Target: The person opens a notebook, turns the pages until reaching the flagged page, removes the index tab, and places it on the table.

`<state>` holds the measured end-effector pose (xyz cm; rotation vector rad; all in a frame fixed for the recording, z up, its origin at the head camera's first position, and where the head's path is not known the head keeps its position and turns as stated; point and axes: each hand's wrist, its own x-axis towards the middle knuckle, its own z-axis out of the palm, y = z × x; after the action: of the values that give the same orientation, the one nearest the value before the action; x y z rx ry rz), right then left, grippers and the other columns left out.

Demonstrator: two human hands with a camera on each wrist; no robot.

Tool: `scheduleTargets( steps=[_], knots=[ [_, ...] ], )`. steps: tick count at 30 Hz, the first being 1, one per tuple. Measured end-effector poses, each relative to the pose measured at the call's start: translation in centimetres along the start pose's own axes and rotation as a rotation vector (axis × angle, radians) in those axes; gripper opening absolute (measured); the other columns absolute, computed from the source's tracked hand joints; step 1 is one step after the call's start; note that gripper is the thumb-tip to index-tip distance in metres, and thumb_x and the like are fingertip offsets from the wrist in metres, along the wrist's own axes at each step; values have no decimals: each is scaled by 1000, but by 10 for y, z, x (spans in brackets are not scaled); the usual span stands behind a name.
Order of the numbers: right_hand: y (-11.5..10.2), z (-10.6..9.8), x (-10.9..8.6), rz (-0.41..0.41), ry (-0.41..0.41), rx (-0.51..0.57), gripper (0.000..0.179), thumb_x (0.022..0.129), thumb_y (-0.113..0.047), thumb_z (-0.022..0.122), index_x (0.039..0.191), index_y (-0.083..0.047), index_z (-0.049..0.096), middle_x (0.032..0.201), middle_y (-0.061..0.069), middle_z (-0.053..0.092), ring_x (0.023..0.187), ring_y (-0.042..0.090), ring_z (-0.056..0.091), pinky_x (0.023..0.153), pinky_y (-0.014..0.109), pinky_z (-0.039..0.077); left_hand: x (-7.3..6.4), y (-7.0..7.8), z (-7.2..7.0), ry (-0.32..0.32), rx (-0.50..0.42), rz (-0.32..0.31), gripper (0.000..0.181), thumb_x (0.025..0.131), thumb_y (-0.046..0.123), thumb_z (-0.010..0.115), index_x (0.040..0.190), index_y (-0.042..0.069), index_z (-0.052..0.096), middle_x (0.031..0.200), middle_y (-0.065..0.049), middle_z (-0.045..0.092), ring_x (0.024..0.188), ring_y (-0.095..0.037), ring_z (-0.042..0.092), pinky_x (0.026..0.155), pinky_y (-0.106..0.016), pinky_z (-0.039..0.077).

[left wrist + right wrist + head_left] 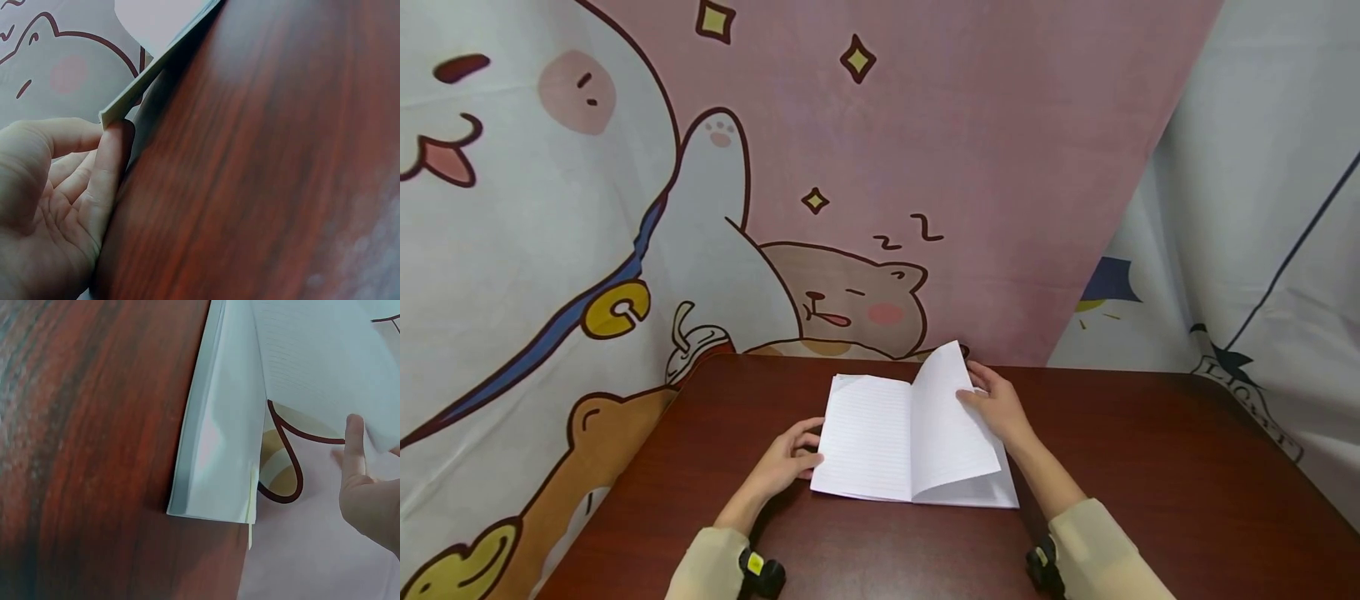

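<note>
An open notebook (867, 437) with white lined pages lies on the table, its spine running away from me. My left hand (781, 460) holds the left edge; in the left wrist view the thumb lies over the cover corner (115, 112) with a finger beneath. On the other side my right hand (1003, 410) pinches the outer edge of a raised page (943, 425), thumb in front and fingers behind. That page curves up from the spine, above the right-hand stack of pages (228, 444). A thin pale yellow-green ribbon (250, 534) pokes out past the stack's end.
The dark red-brown wooden table (1150, 467) extends to both sides of the notebook. Behind its far edge hangs a pink and white cloth (1022, 208) with cartoon animals. Black wrist cameras (763, 575) sit at the pale sleeves.
</note>
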<state>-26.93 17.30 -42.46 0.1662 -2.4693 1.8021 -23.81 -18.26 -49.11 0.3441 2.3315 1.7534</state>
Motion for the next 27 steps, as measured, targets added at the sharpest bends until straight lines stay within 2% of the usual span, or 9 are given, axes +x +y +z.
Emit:
scheduleTargets(
  steps=[3, 5, 7, 14, 18, 22, 25, 27],
  knots=[
    [-1, 0, 0, -3, -47, 54, 56, 94, 2, 59, 146, 11, 39, 136, 35, 54, 100, 19, 69, 75, 14, 52, -1, 0, 0, 2, 2, 1, 59, 93, -1, 61, 148, -2, 38, 118, -29, 62, 80, -12, 64, 67, -27, 57],
    [-2, 0, -1, -8, -72, 80, 54, 96, 1, 57, 146, 9, 40, 135, 34, 55, 89, 7, 67, 72, 17, 53, -2, 1, 0, -4, -2, 7, 59, 94, -1, 61, 148, -3, 38, 119, -30, 61, 80, -12, 64, 67, -27, 57],
    [-4, 0, -2, -17, -92, 104, 53, 97, 0, 56, 147, 7, 40, 136, 34, 55, 85, 3, 65, 72, 19, 54, -2, 2, -1, -12, -14, 14, 60, 94, 0, 61, 149, -4, 36, 119, -32, 61, 81, -13, 64, 67, -27, 57],
    [-14, 3, -6, -49, -158, 166, 52, 101, -8, 54, 150, -4, 40, 141, 29, 53, 93, 9, 66, 74, 25, 56, -3, 4, 0, -12, -26, 14, 61, 94, 1, 62, 149, -4, 36, 119, -32, 60, 82, -16, 64, 66, -28, 57],
    [-19, 6, -7, -54, -207, 204, 51, 103, -15, 52, 151, -5, 38, 146, 28, 49, 105, 10, 64, 83, 28, 57, -3, 4, 0, -10, -23, 14, 61, 94, 1, 62, 149, -4, 36, 119, -32, 60, 81, -15, 64, 66, -27, 57],
    [-23, 10, -7, -73, -253, 279, 52, 105, -16, 51, 152, -2, 35, 149, 30, 44, 119, 23, 63, 95, 40, 55, -3, 4, 0, -11, -25, 15, 61, 94, 0, 62, 149, -4, 36, 119, -33, 60, 81, -15, 64, 66, -27, 57],
    [-24, 15, -9, -90, -272, 320, 52, 104, -13, 51, 152, -1, 34, 149, 31, 44, 121, 29, 63, 98, 45, 54, -4, 4, 0, -10, -28, 14, 61, 94, 0, 62, 149, -5, 36, 118, -33, 60, 81, -15, 64, 66, -27, 57],
    [-23, 18, -9, -94, -276, 313, 52, 104, -13, 51, 152, -1, 34, 148, 31, 45, 120, 27, 64, 98, 46, 53, -4, 5, 0, -10, -30, 14, 61, 94, 1, 62, 149, -5, 36, 118, -33, 60, 82, -15, 64, 66, -27, 57]
  ],
)
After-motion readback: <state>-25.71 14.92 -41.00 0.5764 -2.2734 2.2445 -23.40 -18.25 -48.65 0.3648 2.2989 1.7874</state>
